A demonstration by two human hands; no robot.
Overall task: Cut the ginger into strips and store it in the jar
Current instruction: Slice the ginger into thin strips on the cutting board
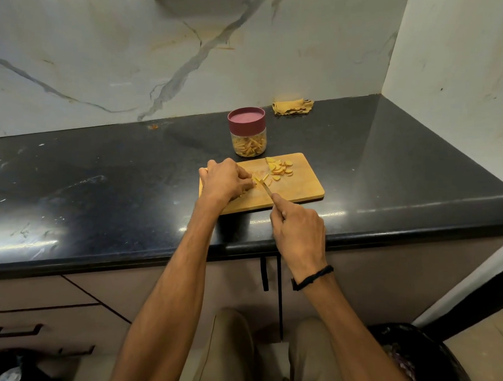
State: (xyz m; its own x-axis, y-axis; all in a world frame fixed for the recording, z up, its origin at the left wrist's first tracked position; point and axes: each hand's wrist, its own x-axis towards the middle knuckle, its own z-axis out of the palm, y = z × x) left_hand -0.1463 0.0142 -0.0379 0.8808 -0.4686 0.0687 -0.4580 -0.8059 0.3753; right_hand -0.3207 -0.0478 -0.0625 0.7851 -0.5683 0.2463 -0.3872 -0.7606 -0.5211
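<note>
A wooden cutting board (302, 186) lies on the black counter. Several ginger slices (281, 169) sit in a pile near its far edge. My left hand (226, 179) presses fingertips down on a small ginger piece (258, 179) at the board's left part. My right hand (299, 230) grips a knife (267, 188) whose blade points at that piece. Behind the board stands a clear jar (248, 135) with a maroon lid on it, partly filled with ginger strips.
A crumpled yellow cloth (292, 106) lies by the marble backsplash at the back. The counter's front edge (155, 258) runs below my wrists, with cabinet drawers under it. Black-bagged bins sit on the floor at lower right (427, 365) and lower left (12, 367).
</note>
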